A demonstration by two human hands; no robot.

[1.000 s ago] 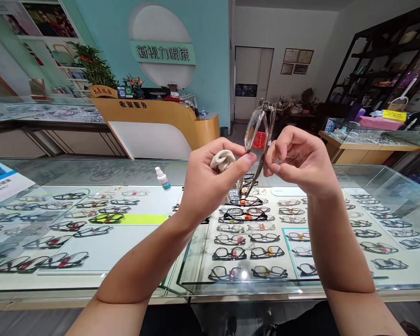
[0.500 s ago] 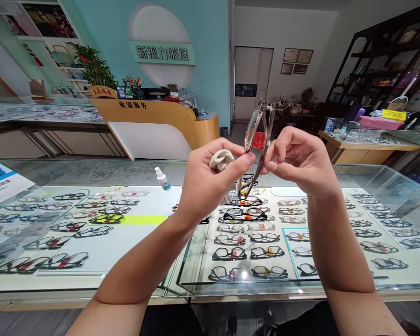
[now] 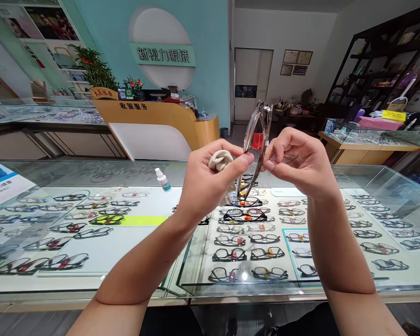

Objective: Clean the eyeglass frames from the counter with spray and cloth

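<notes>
Head view: the left hand [image 3: 210,176] pinches a pair of glasses [image 3: 250,133] between thumb and forefinger, with a pale cloth [image 3: 220,161] bunched in its palm. The right hand [image 3: 299,161] has curled fingers, nearly closed, right beside the frame; whether they grip it, I cannot tell. The glasses are above the display case [image 3: 287,288], right of a small white bottle [image 3: 163,180].

- Ahead of you, "新视力眼镜" stands on the pale-green rectangular wall band [image 3: 163,55].
- You read "收银服务" on the curved orange-brown wooden counter [image 3: 170,115].
</notes>
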